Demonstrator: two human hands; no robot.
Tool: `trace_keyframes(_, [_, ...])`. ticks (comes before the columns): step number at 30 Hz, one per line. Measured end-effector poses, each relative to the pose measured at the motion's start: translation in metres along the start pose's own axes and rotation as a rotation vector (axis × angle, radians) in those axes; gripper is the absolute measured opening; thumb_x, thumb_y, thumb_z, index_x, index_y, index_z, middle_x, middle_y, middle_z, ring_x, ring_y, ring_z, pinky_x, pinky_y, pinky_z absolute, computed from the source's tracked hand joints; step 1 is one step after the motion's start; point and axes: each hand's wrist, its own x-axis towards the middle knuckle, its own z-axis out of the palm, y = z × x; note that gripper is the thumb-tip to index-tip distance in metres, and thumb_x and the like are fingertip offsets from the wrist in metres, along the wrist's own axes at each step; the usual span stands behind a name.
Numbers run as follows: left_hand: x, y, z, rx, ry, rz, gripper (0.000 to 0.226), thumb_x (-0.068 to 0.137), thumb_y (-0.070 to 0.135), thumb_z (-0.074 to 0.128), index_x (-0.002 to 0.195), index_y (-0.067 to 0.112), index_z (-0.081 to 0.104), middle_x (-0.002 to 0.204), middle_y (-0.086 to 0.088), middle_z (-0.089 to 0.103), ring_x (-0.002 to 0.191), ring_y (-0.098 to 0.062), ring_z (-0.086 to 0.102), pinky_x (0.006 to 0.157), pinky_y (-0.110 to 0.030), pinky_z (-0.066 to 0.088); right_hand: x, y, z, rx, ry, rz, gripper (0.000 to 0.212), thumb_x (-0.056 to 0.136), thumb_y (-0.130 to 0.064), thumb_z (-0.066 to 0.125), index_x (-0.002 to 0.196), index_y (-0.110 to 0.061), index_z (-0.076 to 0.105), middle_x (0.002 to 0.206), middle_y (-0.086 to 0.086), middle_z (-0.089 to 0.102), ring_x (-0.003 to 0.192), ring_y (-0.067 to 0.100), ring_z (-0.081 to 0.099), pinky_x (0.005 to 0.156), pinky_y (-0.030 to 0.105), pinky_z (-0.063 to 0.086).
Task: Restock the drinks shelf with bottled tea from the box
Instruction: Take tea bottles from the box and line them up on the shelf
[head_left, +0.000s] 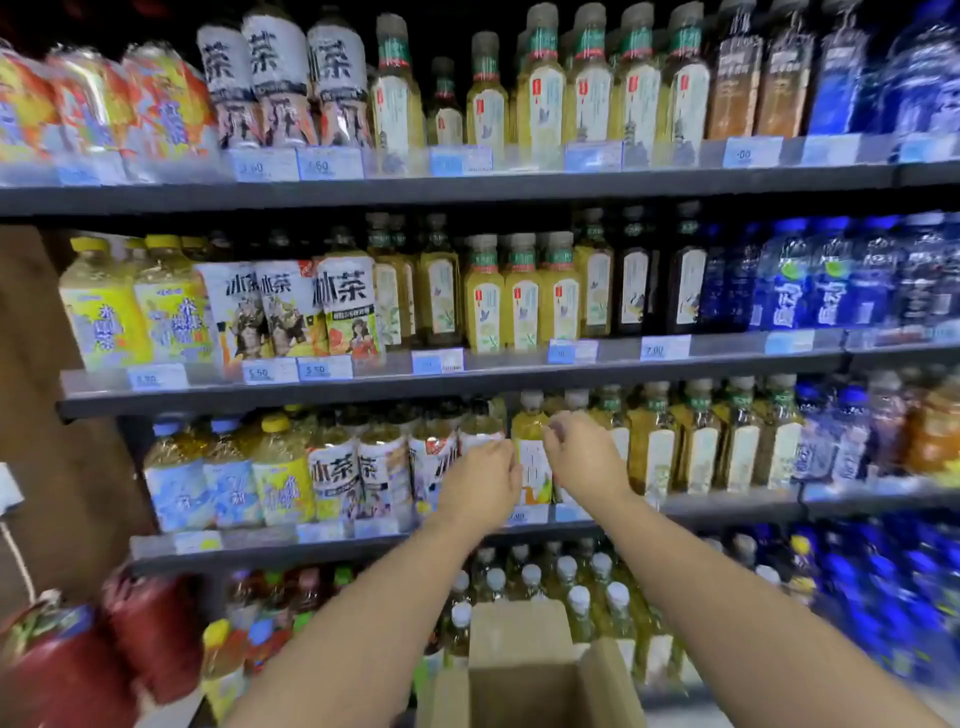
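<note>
A yellow tea bottle (531, 435) with a white cap and pale label stands at the front of the third shelf (727, 506). My left hand (483, 480) curls against its left side at label height. My right hand (582, 452) pinches it at the shoulder from the right and hides the bottle behind. More of the same tea stands in a row to the right (701, 441). The open cardboard box (524, 675) sits low in front of me, between my forearms; its inside is not visible.
Iced-tea bottles with black-character labels (332, 467) crowd the shelf just left of my hands. Blue bottles (831, 447) fill the right end. The shelf below holds white-capped tea bottles (576, 597). Red packs (150, 634) sit at lower left.
</note>
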Motion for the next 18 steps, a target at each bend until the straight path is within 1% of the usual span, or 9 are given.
trace_keyframes(2, [-0.036,-0.013,0.034,0.025,-0.087,-0.034,0.014,0.095,0.023,0.046,0.082,0.018,0.048,0.087,-0.009,0.062,0.082,-0.034,0.061,0.065,-0.044,0.052,-0.045,0.015,0.028,0.029,-0.098,0.041,0.016,0.098,-0.026,0.052,0.091,-0.014,0.062,0.084,0.002,0.057,0.083,0.027,0.060,0.064,0.034,0.043])
trace_keyframes(4, [-0.070,-0.026,0.069,0.079,-0.167,-0.066,0.013,0.096,0.023,0.047,0.091,0.014,0.054,0.093,-0.012,0.065,0.088,-0.036,0.063,0.068,-0.044,0.053,-0.088,0.035,0.060,0.043,-0.185,0.081,0.018,0.098,-0.024,0.053,0.081,-0.016,0.055,0.078,0.003,0.056,0.080,0.031,0.061,0.062,0.036,0.041])
trace_keyframes(7, [-0.119,-0.047,0.124,0.136,-0.250,-0.124,0.018,0.095,0.024,0.047,0.099,0.012,0.059,0.101,-0.012,0.067,0.098,-0.036,0.063,0.074,-0.045,0.051,-0.145,0.065,0.110,-0.008,-0.339,0.175,0.025,0.097,-0.026,0.050,0.073,-0.024,0.045,0.082,0.007,0.063,0.082,0.031,0.062,0.061,0.033,0.041])
trace_keyframes(9, [-0.151,-0.065,0.163,0.132,-0.333,-0.181,0.019,0.095,0.026,0.046,0.102,0.015,0.061,0.107,-0.008,0.066,0.103,-0.032,0.061,0.081,-0.042,0.050,-0.176,0.085,0.145,0.002,-0.469,0.227,0.018,0.097,-0.024,0.047,0.082,-0.019,0.056,0.085,0.005,0.065,0.081,0.027,0.062,0.064,0.034,0.045])
trace_keyframes(11, [-0.181,-0.087,0.202,0.178,-0.414,-0.233,0.026,0.094,0.033,0.046,0.113,0.020,0.059,0.120,-0.004,0.061,0.112,-0.027,0.055,0.091,-0.041,0.048,-0.202,0.102,0.180,0.006,-0.548,0.265,0.017,0.096,-0.023,0.048,0.087,-0.016,0.062,0.087,0.006,0.069,0.084,0.027,0.066,0.067,0.030,0.047])
trace_keyframes(13, [-0.208,-0.106,0.237,0.246,-0.479,-0.292,0.046,0.094,0.040,0.046,0.136,0.021,0.050,0.141,-0.004,0.049,0.128,-0.028,0.046,0.106,-0.044,0.041,-0.225,0.117,0.214,0.007,-0.663,0.326,0.016,0.094,-0.024,0.051,0.084,-0.018,0.062,0.088,0.006,0.070,0.085,0.026,0.067,0.070,0.031,0.051])
trace_keyframes(15, [-0.228,-0.122,0.265,0.205,-0.516,-0.378,0.063,0.098,0.040,0.044,0.155,0.016,0.029,0.160,-0.006,0.029,0.145,-0.030,0.028,0.119,-0.044,0.027,-0.246,0.134,0.248,-0.002,-0.821,0.410,0.011,0.094,-0.021,0.055,0.086,-0.021,0.063,0.090,0.003,0.069,0.083,0.022,0.066,0.074,0.032,0.055])
trace_keyframes(16, [-0.236,-0.130,0.276,0.131,-0.513,-0.428,0.066,0.100,0.037,0.042,0.159,0.015,0.020,0.165,-0.006,0.021,0.150,-0.029,0.021,0.122,-0.042,0.021,-0.254,0.143,0.264,-0.026,-0.904,0.447,0.009,0.095,-0.018,0.057,0.094,-0.021,0.065,0.095,0.003,0.069,0.087,0.021,0.066,0.076,0.030,0.055])
trace_keyframes(18, [-0.246,-0.142,0.295,-0.047,-0.465,-0.504,0.066,0.103,0.029,0.042,0.161,0.018,0.014,0.167,-0.005,0.014,0.153,-0.027,0.012,0.124,-0.037,0.016,-0.271,0.160,0.295,-0.027,-0.992,0.550,0.024,0.099,-0.015,0.053,0.119,-0.014,0.064,0.118,0.010,0.066,0.107,0.025,0.064,0.085,0.028,0.050])
